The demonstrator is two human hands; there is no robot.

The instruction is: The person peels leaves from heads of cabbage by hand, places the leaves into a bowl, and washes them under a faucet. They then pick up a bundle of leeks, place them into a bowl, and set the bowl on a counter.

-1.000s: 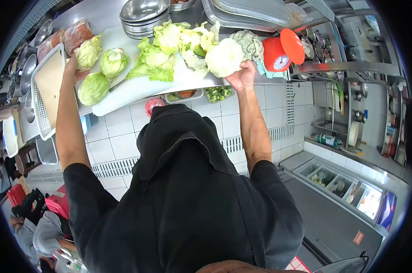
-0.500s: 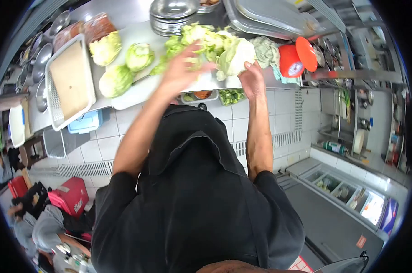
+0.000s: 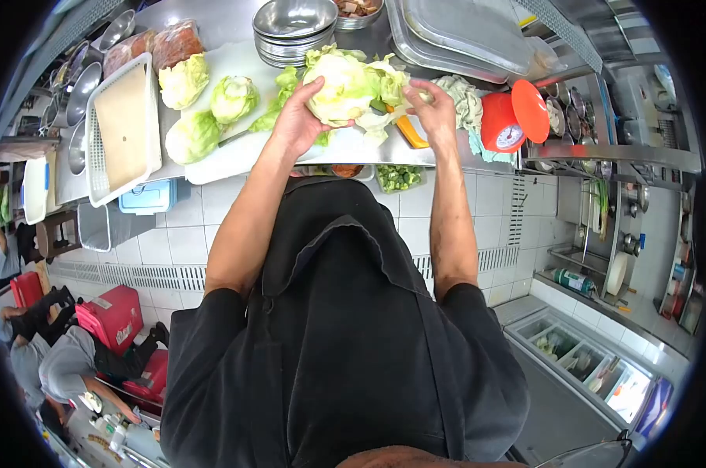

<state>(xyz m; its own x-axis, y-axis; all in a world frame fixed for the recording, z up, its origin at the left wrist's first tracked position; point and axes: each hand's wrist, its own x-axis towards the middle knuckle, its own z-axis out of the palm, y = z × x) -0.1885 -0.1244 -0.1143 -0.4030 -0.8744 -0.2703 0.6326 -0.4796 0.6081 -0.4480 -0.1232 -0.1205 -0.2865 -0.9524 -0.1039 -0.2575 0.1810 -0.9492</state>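
My left hand (image 3: 297,122) cups a pale green lettuce head (image 3: 342,87) from its left side, holding it over the white cutting board (image 3: 230,162). At the head's right, my right hand (image 3: 432,113) has curled fingers pinching a loose lettuce leaf (image 3: 393,81). More leaves lie behind and under the head. Left on the board rest a whole lettuce (image 3: 193,138), another lettuce (image 3: 234,99) and a leafier, yellowish one (image 3: 184,81). A knife (image 3: 232,139) lies partly hidden beside them. Below my right fingers is a yellow-orange object (image 3: 412,132) whose kind I cannot make out.
Stacked metal bowls (image 3: 294,22) and metal trays (image 3: 466,35) stand at the back. A red scale (image 3: 503,121) and a crumpled cloth (image 3: 460,100) are on the right. A white basket (image 3: 156,117) sits left. Below the counter edge is a container of chopped greens (image 3: 400,178). Other people (image 3: 76,363) are at lower left.
The lettuce head has passed from my right hand to my left and moved leftward. My right hand has come round to the leaf at its right side. The yellow-orange object has come into view.
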